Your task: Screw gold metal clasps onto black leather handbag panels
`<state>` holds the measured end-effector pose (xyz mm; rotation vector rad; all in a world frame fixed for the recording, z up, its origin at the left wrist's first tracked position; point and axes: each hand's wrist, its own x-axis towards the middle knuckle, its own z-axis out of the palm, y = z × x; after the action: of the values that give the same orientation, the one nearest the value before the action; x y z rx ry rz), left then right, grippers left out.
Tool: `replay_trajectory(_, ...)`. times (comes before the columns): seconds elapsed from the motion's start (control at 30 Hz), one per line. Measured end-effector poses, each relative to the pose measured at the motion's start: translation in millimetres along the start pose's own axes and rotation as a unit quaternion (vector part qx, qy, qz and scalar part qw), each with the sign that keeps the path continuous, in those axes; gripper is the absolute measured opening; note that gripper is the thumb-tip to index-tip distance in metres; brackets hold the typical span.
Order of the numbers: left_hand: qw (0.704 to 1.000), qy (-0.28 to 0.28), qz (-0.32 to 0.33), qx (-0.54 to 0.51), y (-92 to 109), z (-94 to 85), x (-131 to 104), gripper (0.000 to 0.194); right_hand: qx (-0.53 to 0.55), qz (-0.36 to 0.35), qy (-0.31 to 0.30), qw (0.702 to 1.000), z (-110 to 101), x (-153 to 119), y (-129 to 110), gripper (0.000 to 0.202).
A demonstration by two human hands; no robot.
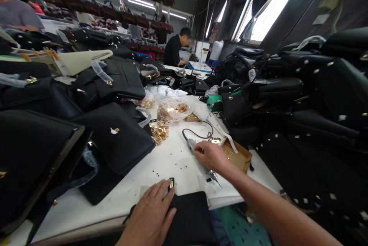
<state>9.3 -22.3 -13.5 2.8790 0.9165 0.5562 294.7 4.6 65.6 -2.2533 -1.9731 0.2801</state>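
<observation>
My left hand (pixel 153 211) lies flat over the edge of a black leather bag piece (pixel 189 219) at the table's front edge, thumb apart from the fingers. A small metal fitting (pixel 171 183) on a black tab shows just past its fingertips. Farther forward, my right hand (pixel 211 156) has its fingers curled together on a corded grey power tool (pixel 191 144), which looks like an electric screwdriver. The hand hides much of the tool's body. Its metal tip (pixel 214 178) points toward me on the table.
Black bags (pixel 117 138) are piled on the left, with more (pixel 313 150) on the right. Gold fittings (pixel 159 134), a clear plastic bag (pixel 175 110) and a cardboard box (pixel 240 159) lie on the white table (pixel 175 154). A person (pixel 172 50) works at the far end.
</observation>
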Motion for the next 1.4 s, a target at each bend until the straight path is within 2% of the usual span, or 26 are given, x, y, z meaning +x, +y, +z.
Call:
replay_trajectory(0.07, 1.000, -0.002, 0.001, 0.001, 0, 0.1, 0, 0.045, -0.064, 0.032, -0.005, 0.997, -18, 14, 35, 0.021)
replay_trajectory(0.13, 1.000, -0.006, -0.001, -0.002, 1, -0.1, 0, 0.045, -0.100, 0.048, -0.028, 0.993, -28, 29, 66, 0.019)
replay_trajectory(0.2, 1.000, -0.014, -0.009, -0.008, 1, -1.4, 1, 0.045, -0.125, 0.052, -0.057, 0.989, -28, 44, 87, 0.018)
replay_trajectory(0.27, 0.999, -0.029, -0.018, -0.018, 3, -4.8, 3, 0.045, -0.141, 0.046, -0.084, 0.985, -24, 55, 98, 0.020)
replay_trajectory(0.4, 0.995, -0.078, -0.041, -0.039, 9, -16.5, 7, 0.045, -0.163, 0.024, -0.123, 0.979, -17, 66, 102, 0.019)
replay_trajectory(0.57, 0.986, -0.123, -0.080, -0.084, 15, -29.1, 11, 0.041, -0.196, -0.018, -0.154, 0.968, -16, 64, 96, 0.011)
replay_trajectory(0.73, 0.983, -0.128, -0.080, -0.106, 18, -32.9, 8, 0.041, -0.203, -0.048, -0.153, 0.966, -12, 62, 96, 0.006)
replay_trajectory(0.83, 0.982, -0.132, -0.077, -0.108, 18, -33.3, 6, 0.042, -0.176, -0.052, -0.143, 0.972, -17, 63, 98, 0.003)
replay_trajectory(0.93, 0.983, -0.131, -0.071, -0.104, 18, -35.4, 6, 0.041, -0.114, -0.054, -0.112, 0.986, -23, 52, 83, 0.013)
replay_trajectory(1.0, 0.984, -0.131, -0.065, -0.102, 18, -37.9, 8, 0.040, 0.025, -0.051, -0.091, 0.994, -21, 32, 58, 0.022)
replay_trajectory(1.03, 0.984, -0.132, -0.062, -0.100, 17, -39.3, 9, 0.039, 0.126, -0.048, -0.089, 0.987, -17, 20, 43, 0.025)
replay_trajectory(1.13, 0.985, -0.134, -0.052, -0.096, 17, -42.0, 13, 0.036, 0.347, -0.062, -0.120, 0.928, 7, -18, -6, 0.029)
replay_trajectory(1.2, 0.986, -0.132, -0.047, -0.093, 17, -42.3, 14, 0.034, 0.384, -0.081, -0.137, 0.909, 27, -36, -30, 0.024)
replay_trajectory(1.27, 0.987, -0.127, -0.047, -0.090, 17, -41.4, 14, 0.034, 0.370, -0.128, -0.119, 0.913, 44, -44, -44, 0.016)
replay_trajectory(1.33, 0.987, -0.125, -0.052, -0.087, 17, -40.2, 13, 0.036, 0.357, -0.183, -0.084, 0.912, 55, -45, -48, 0.009)
replay_trajectory(1.4, 0.987, -0.128, -0.054, -0.085, 17, -39.0, 12, 0.036, 0.366, -0.209, -0.071, 0.904, 60, -43, -47, 0.008)
